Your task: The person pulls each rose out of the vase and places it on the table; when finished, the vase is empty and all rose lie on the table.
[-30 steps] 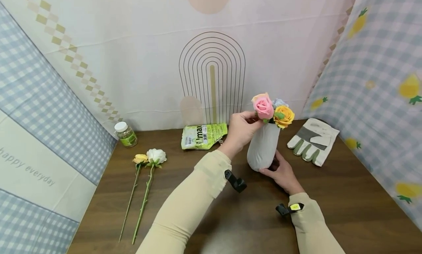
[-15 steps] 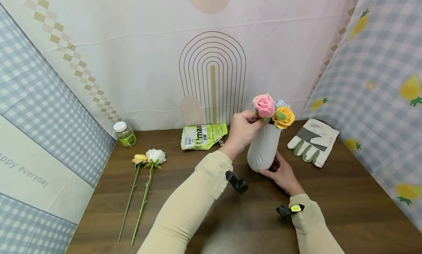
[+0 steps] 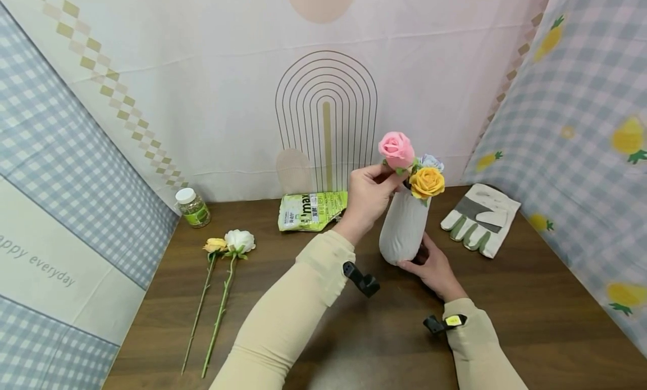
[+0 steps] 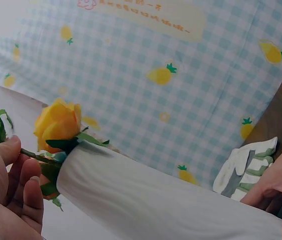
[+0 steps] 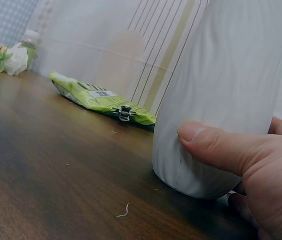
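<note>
A white vase (image 3: 403, 227) stands on the table, holding a yellow rose (image 3: 427, 182) and a pale blue flower (image 3: 431, 163). The left hand (image 3: 368, 202) pinches the stem of a pink rose (image 3: 396, 149) just beside the vase mouth; in the left wrist view the left hand (image 4: 11, 190) has thumb and fingertips on that stem, which runs to the vase opening. Low on the vase, the right hand (image 3: 436, 269) grips its base. The right wrist view shows the right hand's thumb (image 5: 215, 145) across the front of the vase (image 5: 220, 90), its other fingers partly hidden behind.
To the left on the table (image 3: 273, 300) lie a white rose (image 3: 240, 241) and a small yellow rose (image 3: 215, 244), long stems toward the front. A lidded jar (image 3: 193, 208) and a green bag (image 3: 312, 211) are at the back; a glove (image 3: 480, 218) lies right of the vase.
The left hand has moved the pink rose slightly up and left. The yellow rose in the vase has shifted a little left and turned. The right hand keeps its place on the vase.
</note>
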Demonstrator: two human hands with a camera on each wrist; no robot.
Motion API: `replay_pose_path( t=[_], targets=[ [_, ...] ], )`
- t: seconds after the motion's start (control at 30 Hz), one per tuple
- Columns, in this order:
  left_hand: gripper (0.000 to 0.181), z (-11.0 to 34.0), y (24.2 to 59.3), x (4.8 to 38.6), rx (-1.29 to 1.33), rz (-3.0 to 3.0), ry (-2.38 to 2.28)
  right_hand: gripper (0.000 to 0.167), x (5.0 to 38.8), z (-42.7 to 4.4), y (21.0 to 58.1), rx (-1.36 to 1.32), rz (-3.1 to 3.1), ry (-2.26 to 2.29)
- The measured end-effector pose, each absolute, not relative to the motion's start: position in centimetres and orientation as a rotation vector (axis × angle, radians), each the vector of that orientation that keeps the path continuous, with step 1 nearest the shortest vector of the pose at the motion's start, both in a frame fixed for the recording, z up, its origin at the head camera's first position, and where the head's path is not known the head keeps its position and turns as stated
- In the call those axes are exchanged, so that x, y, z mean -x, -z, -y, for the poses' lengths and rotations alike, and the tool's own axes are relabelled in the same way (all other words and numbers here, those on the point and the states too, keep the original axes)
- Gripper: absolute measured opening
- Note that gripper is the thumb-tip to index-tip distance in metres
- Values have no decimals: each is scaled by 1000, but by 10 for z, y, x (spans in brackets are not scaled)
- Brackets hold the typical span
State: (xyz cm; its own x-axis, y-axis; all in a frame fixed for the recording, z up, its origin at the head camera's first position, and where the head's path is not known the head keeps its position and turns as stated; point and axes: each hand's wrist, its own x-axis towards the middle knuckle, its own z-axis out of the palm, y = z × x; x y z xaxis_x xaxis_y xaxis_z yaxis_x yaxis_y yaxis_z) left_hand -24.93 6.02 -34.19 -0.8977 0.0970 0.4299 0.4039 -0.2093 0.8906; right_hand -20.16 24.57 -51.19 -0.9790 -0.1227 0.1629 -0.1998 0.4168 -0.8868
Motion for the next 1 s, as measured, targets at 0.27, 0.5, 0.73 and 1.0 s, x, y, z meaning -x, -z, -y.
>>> replay_pose_path(
  t=[0.27, 0.5, 0.73, 1.0],
  targets=[
    [16, -51, 336, 247, 555, 1712, 2243, 94, 209, -252, 528, -304, 2573, -1635],
    [14, -40, 322, 246, 588, 1682, 2130, 96, 217, -258, 546, -301, 2551, -1640],
    [14, -39, 317, 246, 599, 1687, 2093, 97, 216, -257, 546, -297, 2541, -1647],
    [17, -45, 309, 252, 579, 1633, 2132, 97, 215, -258, 545, -280, 2551, -1649]
  ],
)
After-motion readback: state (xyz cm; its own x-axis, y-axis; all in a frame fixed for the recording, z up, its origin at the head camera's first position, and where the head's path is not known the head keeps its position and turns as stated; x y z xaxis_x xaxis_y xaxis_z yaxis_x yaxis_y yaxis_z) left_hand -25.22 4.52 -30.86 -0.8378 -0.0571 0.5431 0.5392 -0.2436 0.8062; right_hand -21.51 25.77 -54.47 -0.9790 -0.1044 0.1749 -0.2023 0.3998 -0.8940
